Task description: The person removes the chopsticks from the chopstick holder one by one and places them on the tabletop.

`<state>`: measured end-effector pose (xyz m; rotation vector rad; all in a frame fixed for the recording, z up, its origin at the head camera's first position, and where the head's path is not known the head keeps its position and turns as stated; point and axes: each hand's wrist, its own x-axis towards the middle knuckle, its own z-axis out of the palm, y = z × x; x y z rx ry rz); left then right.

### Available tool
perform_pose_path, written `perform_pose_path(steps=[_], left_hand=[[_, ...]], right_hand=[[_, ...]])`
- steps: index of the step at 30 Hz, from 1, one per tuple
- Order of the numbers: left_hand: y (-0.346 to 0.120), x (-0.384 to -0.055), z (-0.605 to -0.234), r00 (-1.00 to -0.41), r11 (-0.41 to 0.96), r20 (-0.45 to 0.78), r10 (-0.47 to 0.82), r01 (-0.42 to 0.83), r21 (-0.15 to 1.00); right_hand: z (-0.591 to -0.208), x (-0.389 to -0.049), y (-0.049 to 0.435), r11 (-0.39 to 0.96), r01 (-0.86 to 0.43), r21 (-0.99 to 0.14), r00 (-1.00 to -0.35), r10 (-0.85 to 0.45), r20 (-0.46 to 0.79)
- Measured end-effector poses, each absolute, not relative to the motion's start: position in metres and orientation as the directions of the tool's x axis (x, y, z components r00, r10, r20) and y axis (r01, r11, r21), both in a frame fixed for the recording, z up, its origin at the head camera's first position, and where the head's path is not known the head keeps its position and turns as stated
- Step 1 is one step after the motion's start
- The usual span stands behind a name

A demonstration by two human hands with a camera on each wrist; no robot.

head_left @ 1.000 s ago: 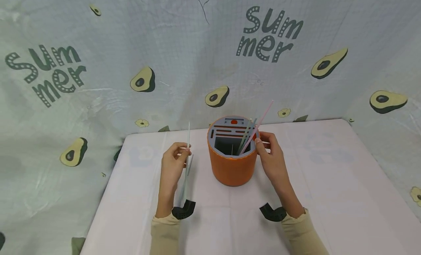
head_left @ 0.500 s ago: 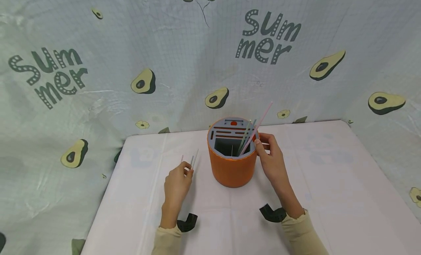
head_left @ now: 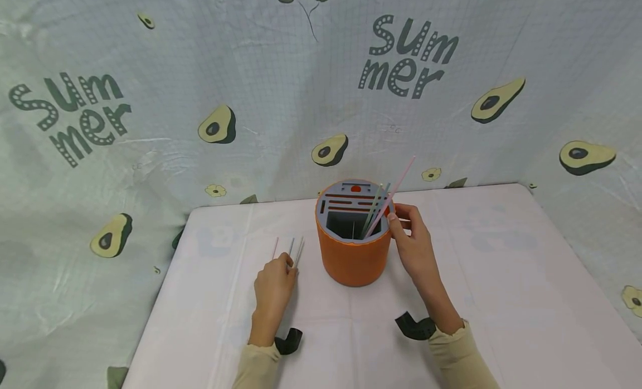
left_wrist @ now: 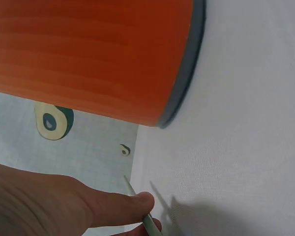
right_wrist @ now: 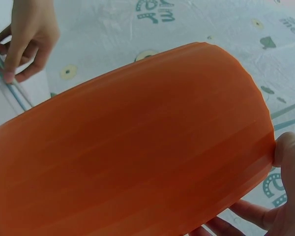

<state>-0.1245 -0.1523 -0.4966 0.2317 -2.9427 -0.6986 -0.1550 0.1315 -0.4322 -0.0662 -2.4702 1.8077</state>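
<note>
My left hand (head_left: 275,283) is low over the table, left of the orange round holder (head_left: 354,263). In the left wrist view its thumb and finger pinch a pale green straw-like stick (left_wrist: 150,225). A pink stick (head_left: 275,248) and a blue one (head_left: 291,246) lie around the fingertips, their lower parts hidden by the hand. My right hand (head_left: 413,238) grips the holder's right side, thumb at the rim and fingers behind. The holder's grey top has slots and a large opening. A long pink stick (head_left: 398,183), a yellow-green one (head_left: 375,202) and a blue one lean in that opening.
The holder stands on a table with a whitish cloth (head_left: 501,294). Behind and to the left hangs a pale sheet (head_left: 281,71) printed with avocados and lettering. A black strap mount (head_left: 289,341) sits at the left wrist, another (head_left: 416,326) at the right.
My left hand has come down from an upright pale stick to the sticks on the table, shifting slightly right and toward me. The right hand keeps its grip on the holder.
</note>
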Motion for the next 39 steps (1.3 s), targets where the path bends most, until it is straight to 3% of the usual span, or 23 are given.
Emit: perform_pose_path(steps=[26, 39], left_hand=[[-0.149, -0.128, -0.51, -0.97, 0.946, 0.198, -0.139, -0.071, 0.316], [-0.14, -0.13, -0.466, -0.909, 0.937, 0.386, -0.157, -0.013, 0.35]], right_hand=[[-0.428, -0.154, 0.132, 0.271, 0.001, -0.963, -0.998, 0.066, 0.018], [-0.429, -0.154, 0.133, 0.266, -0.001, -0.964, -0.997, 0.071, 0.021]])
